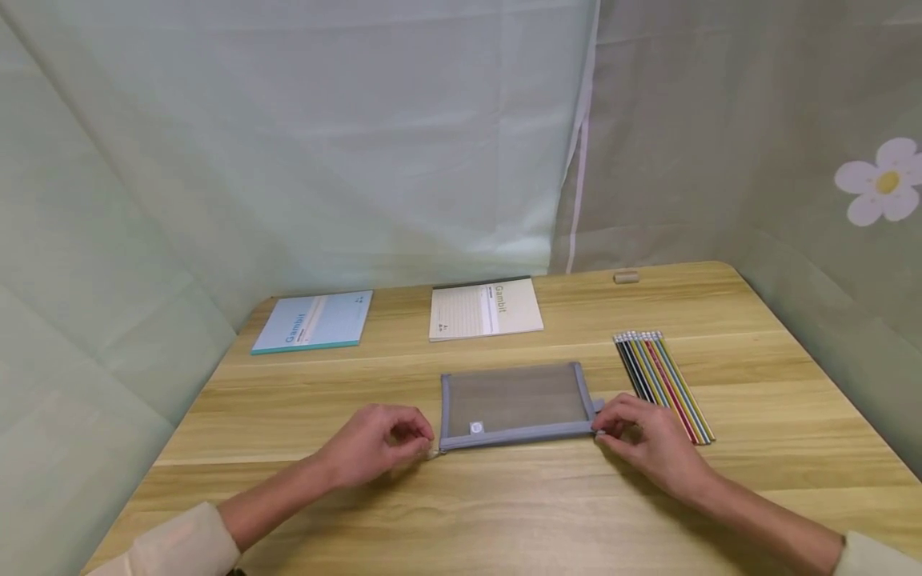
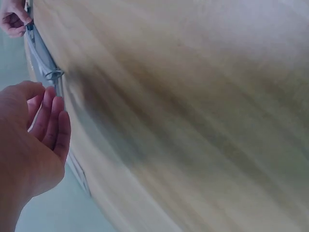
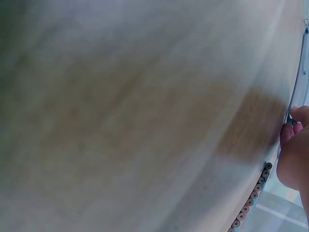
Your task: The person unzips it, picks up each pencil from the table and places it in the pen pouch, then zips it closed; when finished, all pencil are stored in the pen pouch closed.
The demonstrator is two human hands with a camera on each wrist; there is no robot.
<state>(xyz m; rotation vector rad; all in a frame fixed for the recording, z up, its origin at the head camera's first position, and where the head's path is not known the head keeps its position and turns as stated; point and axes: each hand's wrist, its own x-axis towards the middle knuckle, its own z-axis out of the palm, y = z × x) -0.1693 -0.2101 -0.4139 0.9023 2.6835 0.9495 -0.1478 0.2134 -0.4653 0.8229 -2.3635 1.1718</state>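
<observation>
A grey mesh zipper pouch lies flat on the table, its zipped edge towards me. My right hand pinches the pouch's near right corner between thumb and fingers. At the opposite near corner is my left hand, its fingertips close beside the zipper pull. In the left wrist view the pull shows just beyond those loosely bent fingers, and nothing is visible between them. Several pencils lie side by side just beyond my right hand, which covers part of them.
A blue notebook lies at the back left and a cream notebook at the back middle. Near the far right edge sits a small brown cylindrical object. Fabric curtains surround the wooden table at the back and sides.
</observation>
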